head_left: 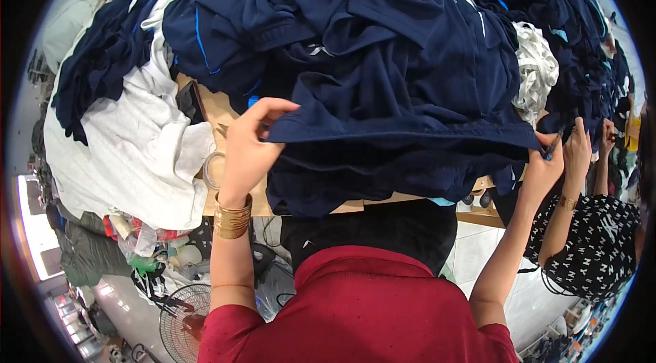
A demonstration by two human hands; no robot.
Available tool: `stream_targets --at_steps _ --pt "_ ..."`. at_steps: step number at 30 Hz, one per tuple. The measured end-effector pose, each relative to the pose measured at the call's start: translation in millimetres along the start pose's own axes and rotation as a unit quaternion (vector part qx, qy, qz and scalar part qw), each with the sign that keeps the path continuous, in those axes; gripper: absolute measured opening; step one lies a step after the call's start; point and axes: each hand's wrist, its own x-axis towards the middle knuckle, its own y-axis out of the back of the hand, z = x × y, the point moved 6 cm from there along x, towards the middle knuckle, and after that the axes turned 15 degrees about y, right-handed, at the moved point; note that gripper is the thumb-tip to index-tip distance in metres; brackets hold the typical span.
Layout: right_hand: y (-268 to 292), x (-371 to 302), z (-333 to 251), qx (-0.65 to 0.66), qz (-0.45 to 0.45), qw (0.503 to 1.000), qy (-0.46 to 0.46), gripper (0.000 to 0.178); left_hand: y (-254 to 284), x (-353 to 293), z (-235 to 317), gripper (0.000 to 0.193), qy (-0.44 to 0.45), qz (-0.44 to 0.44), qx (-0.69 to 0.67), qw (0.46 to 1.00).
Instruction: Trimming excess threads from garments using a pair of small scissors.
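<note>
A navy blue garment (403, 103) lies over the table, its folded hem or waistband pulled into a nearly straight line in front of me. My left hand (249, 148), with gold bangles on the wrist, pinches the left end of that edge. At the other end, my right hand (544, 166) closes on the edge of the same garment. A small dark, pointed tool (551, 147) shows at the right fingers, perhaps thread snips; its kind is hard to make out. More navy cloth (307, 189) hangs under the stretched edge at the table's front.
Piled navy garments (273, 1) cover the table's far side. White cloth (137, 151) and a tape roll (214, 170) lie left; a bundle of white strips (536, 69) lies right. A co-worker (591, 240) works close at right. A fan (184, 322) stands lower left.
</note>
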Motion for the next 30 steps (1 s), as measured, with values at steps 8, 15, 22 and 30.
stream_targets --at_steps 8,15,22,30 --pt "-14 -6 -6 -0.007 0.042 0.998 0.046 0.022 5 -19 22 0.04 -0.135 0.106 -0.037 0.984" --pt "-2 -23 -3 0.045 0.064 0.997 0.028 0.014 6 -32 18 0.049 -0.161 0.114 -0.061 0.978" --pt "-12 -44 -12 0.079 -0.18 0.98 -0.032 0.024 -2 -32 13 0.05 -0.096 0.072 -0.198 0.973" --pt "32 -1 32 0.368 -0.204 0.896 -0.144 0.028 16 -33 51 0.037 -0.016 -0.153 -0.224 0.962"
